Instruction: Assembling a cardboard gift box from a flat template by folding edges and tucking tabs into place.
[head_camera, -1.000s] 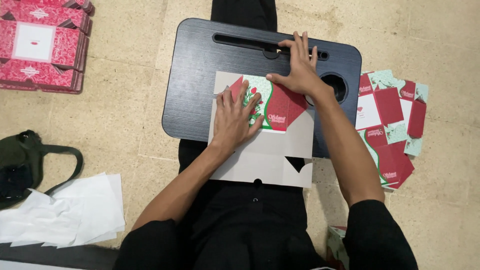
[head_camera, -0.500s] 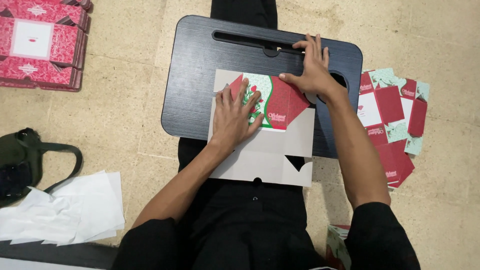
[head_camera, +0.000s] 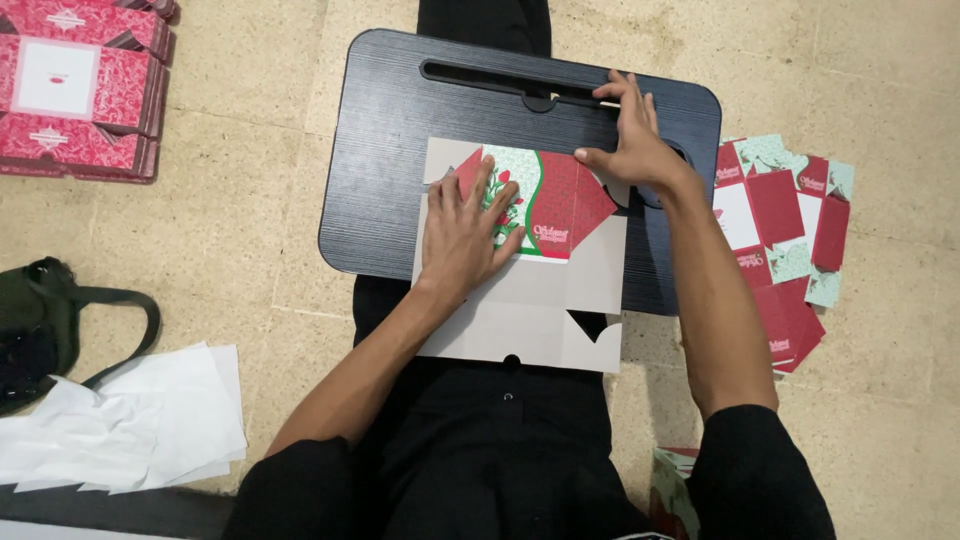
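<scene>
One flat carton blank (head_camera: 540, 300) on one black lap tray (head_camera: 400, 150), left hand (head_camera: 468, 232) spread flat pressing its folded red flap, right hand (head_camera: 632, 148) open on the flap's edge, one stack of blanks (head_camera: 785, 240) on the floor, two white paper sheets (head_camera: 130, 420)

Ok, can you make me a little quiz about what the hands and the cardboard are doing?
1. True or false: the left hand lies flat on the folded box blank.
2. What does the right hand rest on? A) black lap tray B) white papers C) green bag
3. Which side of the tray has the loose pile of flat red and green blanks?

Key: 1 true; 2 A, at the blank's top right corner; 3 the person's right.
</scene>
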